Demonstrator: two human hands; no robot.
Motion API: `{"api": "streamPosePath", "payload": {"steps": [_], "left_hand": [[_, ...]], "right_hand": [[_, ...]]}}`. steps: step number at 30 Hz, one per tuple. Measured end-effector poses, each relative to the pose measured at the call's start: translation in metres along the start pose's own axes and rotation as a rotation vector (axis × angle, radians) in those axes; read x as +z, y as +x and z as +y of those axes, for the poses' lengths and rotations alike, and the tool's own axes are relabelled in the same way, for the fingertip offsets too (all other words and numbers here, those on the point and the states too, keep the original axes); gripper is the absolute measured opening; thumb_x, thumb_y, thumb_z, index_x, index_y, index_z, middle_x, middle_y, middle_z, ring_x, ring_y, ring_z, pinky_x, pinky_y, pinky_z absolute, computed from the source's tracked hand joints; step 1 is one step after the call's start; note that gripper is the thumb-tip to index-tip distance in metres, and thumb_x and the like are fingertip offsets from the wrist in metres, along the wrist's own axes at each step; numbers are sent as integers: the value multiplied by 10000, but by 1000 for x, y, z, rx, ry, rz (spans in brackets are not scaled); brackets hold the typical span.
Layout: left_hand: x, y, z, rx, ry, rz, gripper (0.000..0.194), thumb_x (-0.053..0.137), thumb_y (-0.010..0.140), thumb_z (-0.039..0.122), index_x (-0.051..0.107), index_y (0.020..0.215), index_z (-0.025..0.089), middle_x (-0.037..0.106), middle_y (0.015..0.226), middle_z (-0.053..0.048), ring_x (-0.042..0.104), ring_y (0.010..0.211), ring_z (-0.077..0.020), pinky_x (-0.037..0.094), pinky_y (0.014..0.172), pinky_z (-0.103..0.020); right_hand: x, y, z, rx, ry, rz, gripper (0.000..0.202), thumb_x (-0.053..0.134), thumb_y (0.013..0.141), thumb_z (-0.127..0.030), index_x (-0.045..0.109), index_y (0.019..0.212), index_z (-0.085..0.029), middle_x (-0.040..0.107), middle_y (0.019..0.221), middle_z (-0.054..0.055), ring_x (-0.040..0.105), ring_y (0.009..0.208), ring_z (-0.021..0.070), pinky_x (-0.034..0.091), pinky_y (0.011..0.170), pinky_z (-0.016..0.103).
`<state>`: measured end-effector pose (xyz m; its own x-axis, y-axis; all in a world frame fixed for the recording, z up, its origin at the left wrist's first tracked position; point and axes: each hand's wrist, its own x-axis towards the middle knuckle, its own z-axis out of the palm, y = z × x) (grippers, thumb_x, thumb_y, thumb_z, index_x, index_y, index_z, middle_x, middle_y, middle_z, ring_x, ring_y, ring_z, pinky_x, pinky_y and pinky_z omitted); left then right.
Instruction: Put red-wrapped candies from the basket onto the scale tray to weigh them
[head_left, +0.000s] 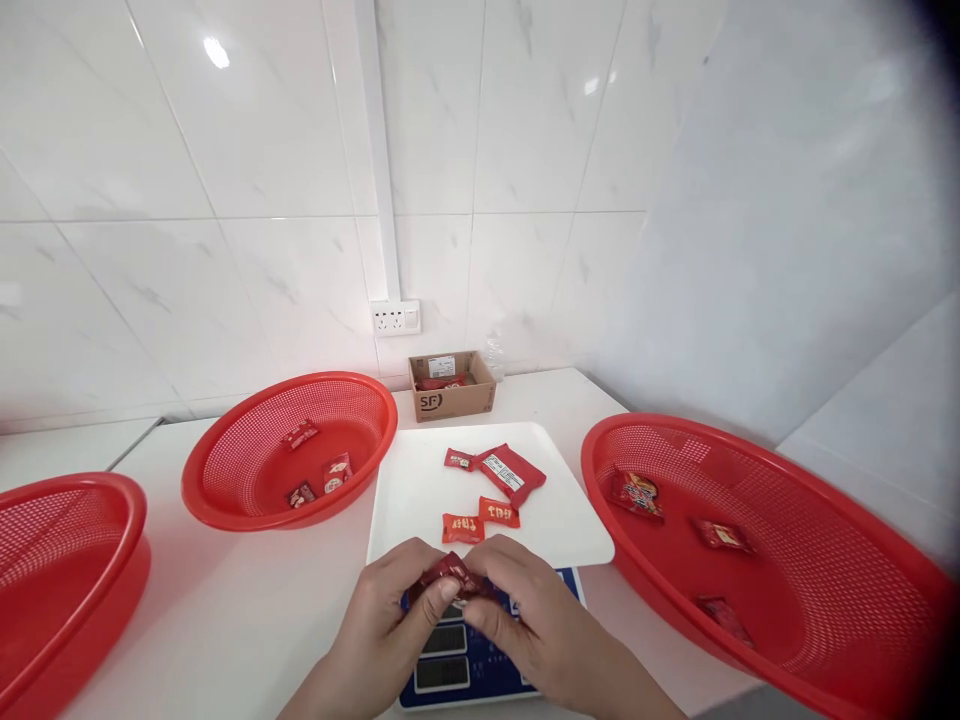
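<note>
Between my left hand (397, 615) and my right hand (521, 610) is a dark red wrapped snack packet (452, 572), pinched by the fingers and thumbs of both. The hands are over the blue keypad and display panel (487, 665) of a weighing scale. Just beyond them lies the scale's white tray (409, 470). On it rest a larger red packet with a white label (529, 475), a small dark red packet (459, 459) and two small orange-red packets, one nearer (463, 529) and one farther right (499, 512). My fingers partly cover the held packet.
Red mesh baskets stand at the right (847, 490), at the left (225, 440) and at the far left edge (75, 490). Wrapped packets lie in the right one and the middle-left one. A cardboard box (454, 402) with red packets sits by the wall, below a socket (395, 318).
</note>
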<state>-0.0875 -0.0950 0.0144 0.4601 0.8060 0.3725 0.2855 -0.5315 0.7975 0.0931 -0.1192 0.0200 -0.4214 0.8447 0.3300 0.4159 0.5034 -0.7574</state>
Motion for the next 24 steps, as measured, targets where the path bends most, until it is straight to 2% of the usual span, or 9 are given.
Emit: {"api": "streamPosePath", "payload": {"steps": [3,5,10,14,17,19,21,22,24], "left_hand": [[5,4,4,-2,7,-23,170,491,907,281,597,794,210,600,718,9,548,652,-105,421,589,-180],[9,6,6,5,15,-50,169,490,908,274,601,797,211,597,720,8,548,652,-103,416,590,-179],[18,11,13,-33,32,-107,206,470,915,293,590,778,196,592,722,-2,543,664,-111,414,602,-193],[22,19,17,-98,43,-106,224,497,897,340,590,770,181,589,719,-10,530,658,-122,423,601,-211],[17,31,16,-53,83,-63,193,500,899,317,629,831,190,615,764,-24,562,706,-135,445,631,-223],[12,41,12,-15,151,13,171,501,897,292,643,883,198,632,818,-37,587,763,-148,465,671,-237],[8,51,6,-9,249,55,182,472,904,266,641,923,202,635,884,-52,604,816,-161,481,709,-256],[7,55,3,-24,311,36,202,446,910,253,639,944,204,634,921,-59,611,833,-167,488,720,-268],[6,60,-3,-66,452,-89,234,423,910,231,632,1014,210,626,1033,-78,615,909,-195,496,773,-309]], "right_hand": [[-2,-5,9,-14,-32,53,309,423,913,-482,518,818,-204,562,772,11,499,706,141,401,628,251],[-3,-8,14,-44,-57,101,352,386,928,-479,497,744,-200,550,702,3,486,649,131,380,583,245],[-6,-12,22,-141,-81,186,407,339,945,-473,503,699,-195,556,633,3,487,595,120,369,543,238],[-12,-11,27,-120,-145,210,344,399,944,-382,518,682,-194,550,607,-2,491,563,116,370,508,233],[-26,-9,27,-101,-164,241,185,462,924,-309,594,850,-201,633,743,16,572,658,129,441,572,236],[-41,-10,22,-81,-156,353,140,478,916,-265,602,970,-229,669,844,13,609,730,131,471,616,233],[-57,-14,12,-78,-160,537,136,493,906,-233,610,970,-259,673,835,-3,615,723,130,468,589,228],[-64,-16,7,-92,-161,636,132,503,900,-223,615,955,-268,669,813,-8,611,710,133,462,575,232],[-74,-22,-4,-102,-158,771,137,497,904,-226,610,962,-275,662,807,-3,606,719,146,464,593,255]]}}
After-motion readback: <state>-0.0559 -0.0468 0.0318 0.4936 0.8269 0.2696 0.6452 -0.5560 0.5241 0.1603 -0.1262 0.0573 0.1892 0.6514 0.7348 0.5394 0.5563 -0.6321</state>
